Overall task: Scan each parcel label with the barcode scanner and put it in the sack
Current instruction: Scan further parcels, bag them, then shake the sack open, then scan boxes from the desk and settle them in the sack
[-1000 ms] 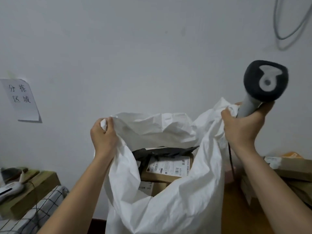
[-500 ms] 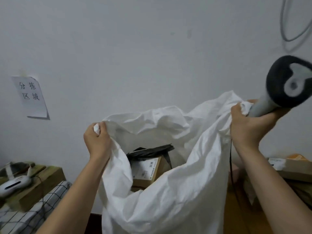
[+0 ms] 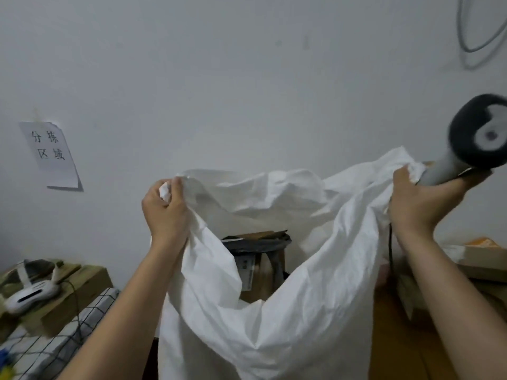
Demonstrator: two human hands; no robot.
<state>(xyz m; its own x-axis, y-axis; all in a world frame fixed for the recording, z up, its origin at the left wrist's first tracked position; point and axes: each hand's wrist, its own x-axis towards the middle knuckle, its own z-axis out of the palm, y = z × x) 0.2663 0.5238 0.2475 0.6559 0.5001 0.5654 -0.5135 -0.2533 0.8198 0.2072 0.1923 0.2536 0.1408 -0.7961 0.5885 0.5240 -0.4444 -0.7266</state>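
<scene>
The white sack [image 3: 288, 311] is being held open by its rim: the left hand [image 3: 164, 212] is clenching one edge, the right hand [image 3: 419, 204] the other together with the barcode scanner [image 3: 472, 141]. Cardboard parcels [image 3: 260, 267] are lying inside, below and between both grips.

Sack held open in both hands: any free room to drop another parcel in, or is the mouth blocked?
The free gap lies inside the sack, between the left hand, the right hand and the back rim, above the boxes. It is crowded low in the middle, where the boxes stand. The right hand also holds the barcode scanner.
</scene>
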